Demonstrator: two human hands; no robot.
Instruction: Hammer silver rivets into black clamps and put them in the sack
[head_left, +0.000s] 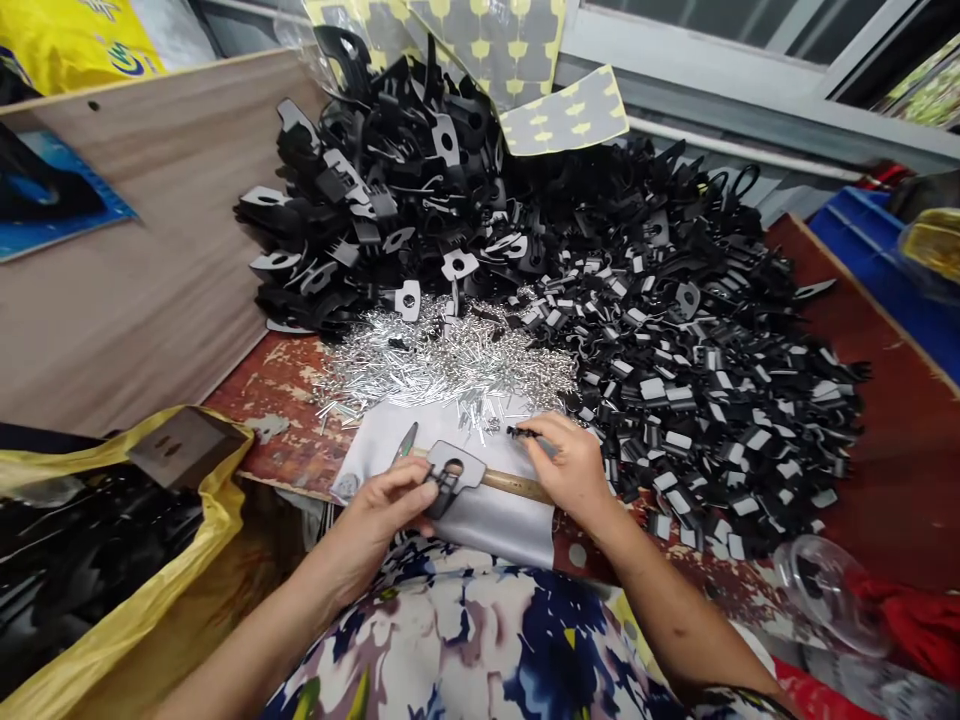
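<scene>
My left hand [394, 505] grips a flat black comb-like plastic part [452, 476] with a round hole, holding it over a white sheet [491, 520]. My right hand [574, 465] pinches a small black clip piece [523, 433] just right of that part. A wooden handle [517, 486] lies under my hands on the sheet. Directly beyond lies a heap of small silver metal pins [450, 365].
A tall pile of black comb-like parts [375, 200] rises at the back left, and a spread of small black clips [697, 360] fills the right. A yellow bag [112, 560] with black parts sits at the left. A wooden board [150, 230], blue bin [885, 260] and clear plastic cup [825, 590] stand around.
</scene>
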